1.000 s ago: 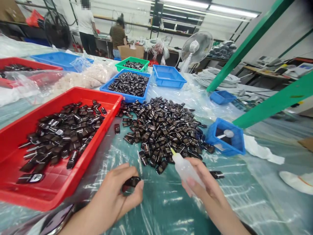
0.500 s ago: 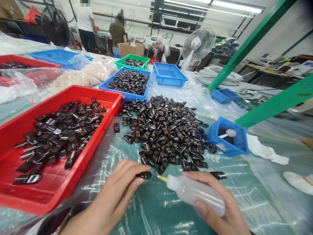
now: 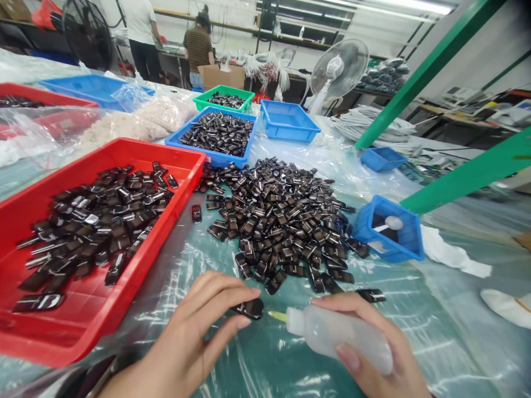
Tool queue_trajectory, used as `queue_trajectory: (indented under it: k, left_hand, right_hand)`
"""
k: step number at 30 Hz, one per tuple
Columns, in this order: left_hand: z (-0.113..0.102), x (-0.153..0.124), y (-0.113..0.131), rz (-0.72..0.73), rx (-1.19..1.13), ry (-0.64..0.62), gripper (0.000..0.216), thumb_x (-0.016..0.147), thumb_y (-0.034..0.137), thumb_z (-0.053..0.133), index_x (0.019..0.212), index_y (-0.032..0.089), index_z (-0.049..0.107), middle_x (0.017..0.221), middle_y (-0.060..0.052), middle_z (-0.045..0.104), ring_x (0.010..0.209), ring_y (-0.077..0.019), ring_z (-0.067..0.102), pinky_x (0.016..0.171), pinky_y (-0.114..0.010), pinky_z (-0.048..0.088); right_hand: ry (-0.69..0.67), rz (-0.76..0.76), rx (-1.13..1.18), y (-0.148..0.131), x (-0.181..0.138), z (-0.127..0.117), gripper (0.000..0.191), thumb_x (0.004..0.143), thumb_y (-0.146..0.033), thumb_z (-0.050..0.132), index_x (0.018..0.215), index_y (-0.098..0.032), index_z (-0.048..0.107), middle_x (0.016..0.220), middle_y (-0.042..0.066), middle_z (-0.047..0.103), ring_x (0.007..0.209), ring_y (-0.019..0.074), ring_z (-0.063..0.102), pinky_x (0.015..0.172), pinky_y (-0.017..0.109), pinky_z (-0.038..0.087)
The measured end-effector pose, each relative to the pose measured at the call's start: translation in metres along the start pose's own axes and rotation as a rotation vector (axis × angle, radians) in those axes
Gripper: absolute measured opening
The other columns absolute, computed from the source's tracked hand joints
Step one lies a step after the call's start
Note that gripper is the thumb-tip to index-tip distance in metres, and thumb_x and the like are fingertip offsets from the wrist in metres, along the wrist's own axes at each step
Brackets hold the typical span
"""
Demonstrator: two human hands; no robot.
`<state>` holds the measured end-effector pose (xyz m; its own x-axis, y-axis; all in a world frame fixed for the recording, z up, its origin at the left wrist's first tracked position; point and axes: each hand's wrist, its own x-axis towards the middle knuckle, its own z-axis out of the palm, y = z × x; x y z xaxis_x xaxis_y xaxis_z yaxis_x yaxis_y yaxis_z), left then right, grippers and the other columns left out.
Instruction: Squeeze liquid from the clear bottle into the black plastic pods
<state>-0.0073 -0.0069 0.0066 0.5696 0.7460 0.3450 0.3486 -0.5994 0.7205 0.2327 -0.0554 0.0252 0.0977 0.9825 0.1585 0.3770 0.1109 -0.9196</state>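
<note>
Between thumb and fingers, my left hand [image 3: 207,320] pinches a small glossy black plastic casing [image 3: 252,309], its rounded end facing right. My right hand [image 3: 373,331] is wrapped round a translucent white squeeze bottle [image 3: 344,334], which lies almost level. The bottle's thin yellow nozzle [image 3: 277,316] points left at the casing, a small gap apart from it. Just beyond both hands a large pile of similar black casings [image 3: 286,221] lies on the plastic-covered table. One loose casing [image 3: 370,296] rests close behind my right hand.
A red tray [image 3: 166,221] of casings stands left. Behind the pile are a blue tray [image 3: 178,142] of casings, a green tray [image 3: 203,102] and another blue tray [image 3: 286,130]. At right, a blue bin [image 3: 400,249] holds a spoon, near a green post [image 3: 468,177]. Two people are in the background.
My left hand has tilted the casing so that more of its flat face shows. The bottle in my right hand has shifted slightly right and down, and the nozzle is more level.
</note>
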Motion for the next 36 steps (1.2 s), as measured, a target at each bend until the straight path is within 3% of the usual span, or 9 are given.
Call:
queue_trajectory:
  k: [12, 22, 36]
  left_hand:
    - [0.001, -0.001, 0.003, 0.036, -0.008, -0.007, 0.025, 0.096, 0.017, 0.051, 0.120, 0.024, 0.052, 0.105, -0.004, 0.060, 0.097, -0.0184, 0.055, 0.084, -0.030, 0.046]
    - [0.002, -0.003, 0.007, 0.028, -0.053, 0.038, 0.023, 0.096, 0.018, 0.052, 0.118, 0.023, 0.055, 0.103, -0.004, 0.060, 0.096, -0.0183, 0.053, 0.085, -0.029, 0.043]
    - [-0.005, -0.002, 0.010, 0.022, -0.011, -0.018, 0.025, 0.093, 0.016, 0.055, 0.117, 0.023, 0.056, 0.103, -0.004, 0.061, 0.096, -0.0184, 0.056, 0.083, -0.029, 0.049]
  right_hand:
    - [-0.088, 0.173, 0.076, -0.007, 0.003, -0.009, 0.036, 0.074, -0.061, 0.065, 0.087, -0.028, 0.073, 0.069, 0.003, 0.069, 0.052, 0.0172, 0.059, 0.045, 0.024, 0.045]
    - [-0.089, 0.182, 0.010, -0.009, 0.003, -0.010, 0.033, 0.074, -0.062, 0.065, 0.086, -0.033, 0.073, 0.073, 0.000, 0.070, 0.054, 0.0147, 0.061, 0.048, 0.021, 0.046]
    - [-0.086, 0.153, 0.020, -0.007, 0.004, -0.010, 0.037, 0.073, -0.062, 0.065, 0.087, -0.029, 0.074, 0.072, 0.003, 0.070, 0.053, 0.0175, 0.062, 0.045, 0.024, 0.047]
